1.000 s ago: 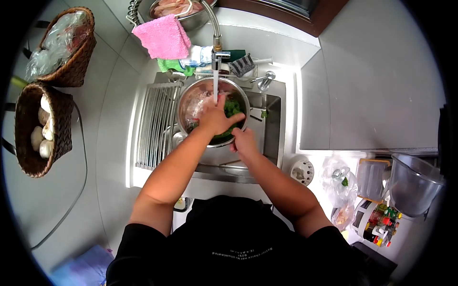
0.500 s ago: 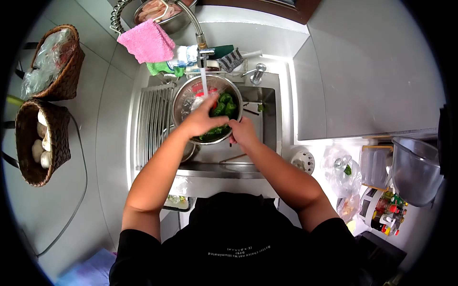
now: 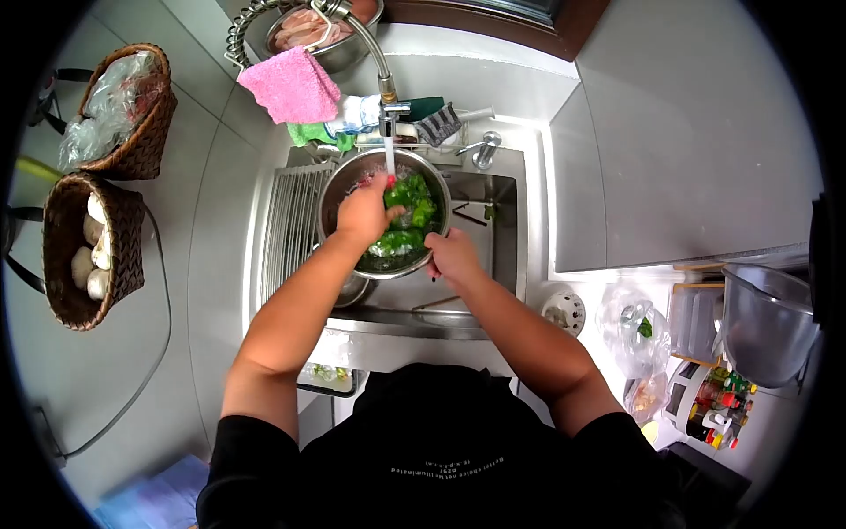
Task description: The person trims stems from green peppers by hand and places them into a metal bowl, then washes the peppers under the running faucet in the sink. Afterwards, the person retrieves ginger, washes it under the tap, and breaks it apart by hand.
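A round metal bowl (image 3: 325, 201) with water in it is held over the sink under a running tap (image 3: 389, 119). Inside are green peppers (image 3: 407, 241), with some red pieces near the stream. My left hand (image 3: 361, 214) reaches into the bowl beside the peppers, thumb spread away from the fingers, whose tips are partly hidden in the splashing water. On the bowl's lower right rim, my right hand (image 3: 453, 254) is closed, thumb on the edge.
A slatted drying rack (image 3: 289, 231) covers the sink's left side. A pink cloth (image 3: 295, 85) hangs by the tap hose. Two woven baskets, one with mushrooms (image 3: 83, 266), stand at the left. A strainer cup (image 3: 564, 313) and plastic bags (image 3: 633, 331) are at the right.
My left hand has moved from over the peppers to the bowl's left part, its fingers lower in the water. The peppers have shifted and water splashes more. My right hand keeps its hold.
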Demonstrator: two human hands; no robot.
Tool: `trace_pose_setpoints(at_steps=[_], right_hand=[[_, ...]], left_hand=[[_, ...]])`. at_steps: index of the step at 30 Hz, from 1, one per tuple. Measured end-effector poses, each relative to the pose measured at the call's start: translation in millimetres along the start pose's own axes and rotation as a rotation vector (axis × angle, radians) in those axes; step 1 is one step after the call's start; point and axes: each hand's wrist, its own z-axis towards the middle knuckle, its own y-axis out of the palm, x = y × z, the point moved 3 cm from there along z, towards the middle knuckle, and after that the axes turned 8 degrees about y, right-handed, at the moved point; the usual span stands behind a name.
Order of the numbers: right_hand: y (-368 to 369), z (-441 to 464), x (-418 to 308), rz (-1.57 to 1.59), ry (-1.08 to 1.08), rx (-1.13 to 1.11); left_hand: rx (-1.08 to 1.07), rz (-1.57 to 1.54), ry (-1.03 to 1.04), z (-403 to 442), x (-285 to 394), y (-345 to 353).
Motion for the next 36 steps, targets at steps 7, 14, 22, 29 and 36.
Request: trace_pose_setpoints(at_steps=[7, 14, 22, 29, 36], right_hand=[[-12, 10, 1, 0.022, -0.027, 0.089], [-1, 4, 5, 0.082, -0.036, 0.102], [-6, 1, 0, 0.067, -0.016, 0.047], [-15, 14, -1, 0.024, -0.042, 0.099], [4, -9, -13, 0.026, -0.051, 0.067]], left_hand=[[0.016, -0.046, 0.396, -27, 18, 26], [0.162, -0.078, 0.154, 6, 5, 41], [0.056, 0.012, 0.045, 7, 10, 12], [-0.226, -0.359, 0.31, -13, 9, 22], [-0.033, -0.134, 0.191, 7, -5, 24]])
